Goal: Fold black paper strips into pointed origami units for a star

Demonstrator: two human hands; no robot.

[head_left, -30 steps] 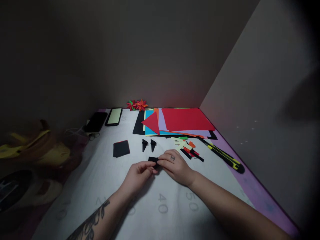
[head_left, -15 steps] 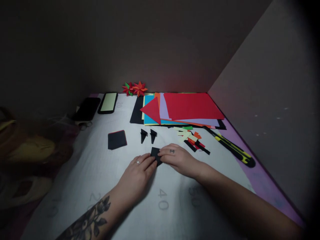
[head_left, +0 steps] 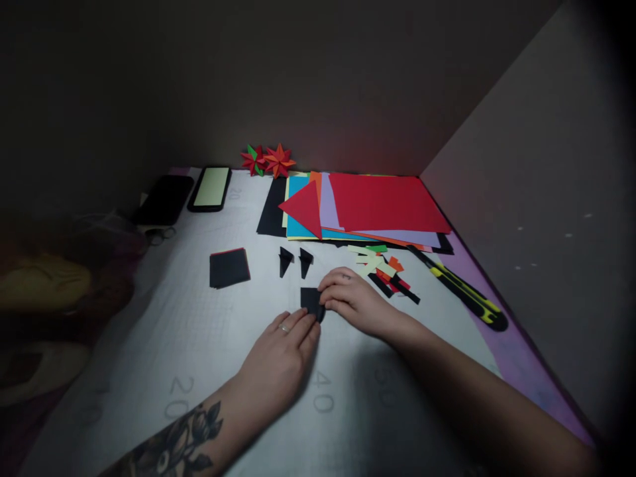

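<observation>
On the tabletop [head_left: 199, 344], centre of view, small black paper piece [head_left: 311, 301] lies flat on the white gridded mat, between both hands. Left hand [head_left: 283, 354] comes in from 7 o'clock, palm down, fingers [head_left: 303, 331] stretched out and close together, tips touching the piece's near edge; ring [head_left: 285, 327] on one finger, tattoo [head_left: 173, 444] on the forearm. Right hand [head_left: 355, 301] comes in from 4 o'clock, fingers curled narrow, tips and thumb pinching the right edge of the black paper piece.

At 12 o'clock of the piece, near it, two black folded points [head_left: 285, 260] side by side, apart from each other. At 10 o'clock, black square stack [head_left: 228, 267] with a red edge showing, well apart from the hands. At 2 o'clock, just beside the right hand, paper scraps [head_left: 382, 265] in pale yellow, green, orange, red and black, heaped loosely. Past them at 3 o'clock, yellow-and-black utility knife [head_left: 462, 291] lying along the purple border by the right wall.

Far end at 12 to 1 o'clock: coloured sheets [head_left: 387, 205] fanned out, red on top, with a red triangle [head_left: 305, 209] resting on their left side. Two paper stars [head_left: 268, 161] at the back wall, touching each other. At 11 o'clock, two phones: lit phone [head_left: 211, 187] face up, dark phone [head_left: 163, 199] just beside it on its left. Left margin is dark and blurred, cannot tell what lies there.
</observation>
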